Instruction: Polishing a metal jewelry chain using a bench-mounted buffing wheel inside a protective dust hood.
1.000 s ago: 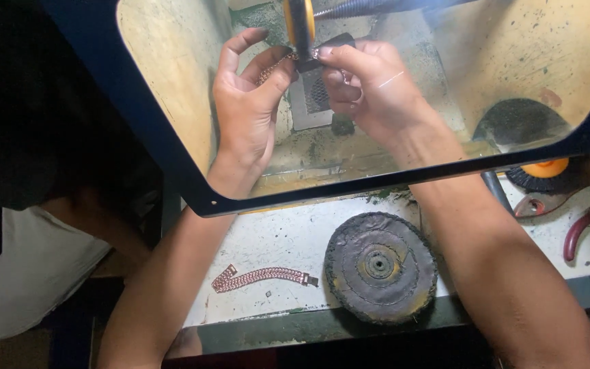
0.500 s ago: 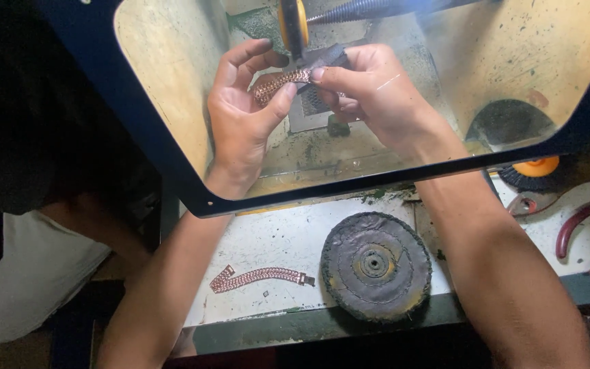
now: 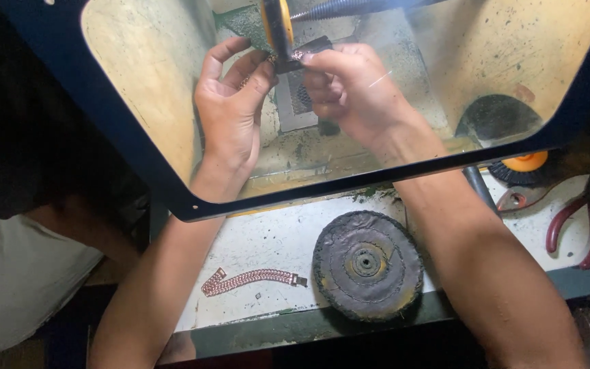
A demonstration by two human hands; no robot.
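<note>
both hands are working behind the clear shield [image 3: 138,102], pressing a small chain piece [image 3: 293,57] up against the yellow-edged polishing wheel [image 3: 278,27], so this looks like the polishing step itself. the left hand [image 3: 230,109] is curling half closed, thumb and fingers pinching one end of the chain just left of the wheel, while the right hand [image 3: 353,92] is closing tighter, fingertips gripping the other end plus a dark backing block just right of the wheel. the chain is sitting right at the wheel's lower edge, mostly hidden by fingers. my guess is the next move is needing a steady grip and a slow slide of the links across the wheel, keeping fingertips off the rim. well below the wheel, on the desk [image 3: 268,239], a second copper-coloured bracelet [image 3: 253,279] is lying flat, and a worn dark buffing disc [image 3: 367,264] is sitting beside it. red-handled pliers [image 3: 578,225] and an orange-hubbed brush wheel [image 3: 522,167] are lying far off to the wheel's lower right. the shield's frame is crossing both forearms, limiting reach a bit.
</note>
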